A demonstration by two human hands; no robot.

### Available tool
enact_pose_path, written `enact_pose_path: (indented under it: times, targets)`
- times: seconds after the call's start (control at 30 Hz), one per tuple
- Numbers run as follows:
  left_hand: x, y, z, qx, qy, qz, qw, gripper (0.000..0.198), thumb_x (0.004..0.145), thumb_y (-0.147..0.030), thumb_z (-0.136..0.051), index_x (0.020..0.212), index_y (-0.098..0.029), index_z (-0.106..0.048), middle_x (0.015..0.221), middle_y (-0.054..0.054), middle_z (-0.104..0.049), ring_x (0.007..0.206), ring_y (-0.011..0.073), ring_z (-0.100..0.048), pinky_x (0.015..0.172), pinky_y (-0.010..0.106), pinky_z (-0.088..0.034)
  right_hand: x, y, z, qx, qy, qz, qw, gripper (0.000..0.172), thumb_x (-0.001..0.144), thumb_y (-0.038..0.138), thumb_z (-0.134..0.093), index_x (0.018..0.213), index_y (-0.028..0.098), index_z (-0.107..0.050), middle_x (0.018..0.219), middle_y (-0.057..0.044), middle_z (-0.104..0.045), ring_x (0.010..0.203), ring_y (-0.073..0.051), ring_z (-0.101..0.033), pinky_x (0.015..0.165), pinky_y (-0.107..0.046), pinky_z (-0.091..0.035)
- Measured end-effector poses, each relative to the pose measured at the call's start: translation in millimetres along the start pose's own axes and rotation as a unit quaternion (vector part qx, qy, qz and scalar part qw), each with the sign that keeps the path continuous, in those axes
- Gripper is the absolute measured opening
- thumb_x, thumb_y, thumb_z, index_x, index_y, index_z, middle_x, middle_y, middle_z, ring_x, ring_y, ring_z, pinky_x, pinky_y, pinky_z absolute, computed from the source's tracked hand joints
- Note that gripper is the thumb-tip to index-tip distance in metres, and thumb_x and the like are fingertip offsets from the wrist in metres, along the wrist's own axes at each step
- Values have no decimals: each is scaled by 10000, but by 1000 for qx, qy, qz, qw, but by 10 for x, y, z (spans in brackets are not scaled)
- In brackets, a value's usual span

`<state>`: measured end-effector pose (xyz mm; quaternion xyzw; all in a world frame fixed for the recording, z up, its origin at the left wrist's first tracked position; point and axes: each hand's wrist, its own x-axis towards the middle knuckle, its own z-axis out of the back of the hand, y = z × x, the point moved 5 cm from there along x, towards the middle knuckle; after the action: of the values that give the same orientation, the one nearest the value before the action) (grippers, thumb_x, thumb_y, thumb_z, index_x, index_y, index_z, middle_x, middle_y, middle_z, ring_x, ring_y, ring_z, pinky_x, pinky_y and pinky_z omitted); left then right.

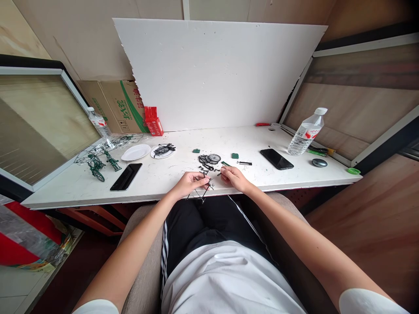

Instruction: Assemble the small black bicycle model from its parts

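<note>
My left hand [190, 182] and my right hand [233, 177] meet at the front edge of the white table [163, 179]. Both are closed in a pinch on a small black wire frame [205, 186], a model bicycle part, whose thin rods hang down over the table edge. Just beyond the hands lie loose parts: two small spoked wheels [210, 158], dark green pieces [235, 155] and a short black rod [245, 163].
Finished green model bicycles [98, 163] stand at the left, near a white paper plate [135, 152] and a plate holding black parts [163, 151]. Black phones lie at left [126, 176] and right [276, 158]. A water bottle [306, 132] and red box [153, 121] are farther back.
</note>
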<state>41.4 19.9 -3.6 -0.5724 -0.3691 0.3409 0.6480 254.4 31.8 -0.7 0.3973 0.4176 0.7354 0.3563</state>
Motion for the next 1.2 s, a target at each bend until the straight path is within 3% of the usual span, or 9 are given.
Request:
enact_pose_path:
  times: [0.13,0.33,0.63,0.9,1.2]
  targets:
    - [0,5,4,8,5,-2,1000,537,815,-549,-893,1088,-94,-807,875,104,-807,801,217,-779,847,336,-603,-4,-6,4,-5,-7,-19,1000,577,1101,598,-407,662,229,-467,618,4,-488,593,-164,-416,643,-341,-364]
    - [8,13,1,5,5,-2,1000,554,813,-556,-891,1104,-91,-807,876,105,-810,807,230,-786,848,348,-605,-11,7,-8,14,11,-3,1000,416,1112,521,-413,832,235,-526,714,0,-561,648,-182,-483,658,-340,-385]
    - [4,12,9,22,6,-9,1000,522,842,-551,-868,1098,-99,-808,905,114,-815,810,216,-783,835,320,-596,6,7,7,21,23,-30,999,616,1058,664,-503,629,225,-454,598,18,-457,545,-137,-370,597,-332,-326]
    - [5,21,5,13,6,-10,1000,521,839,-545,-873,1097,-97,-805,904,118,-815,808,223,-784,840,332,-600,6,30,16,10,14,-18,1000,563,1103,568,-401,659,229,-461,630,-8,-480,602,-174,-413,627,-349,-362]
    - [-7,-11,2,21,1,-4,1000,529,827,-556,-880,1081,-98,-805,897,117,-815,804,221,-779,840,331,-596,16,4,13,16,12,-36,999,700,1035,740,-473,562,231,-391,536,23,-389,522,-130,-310,570,-323,-303]
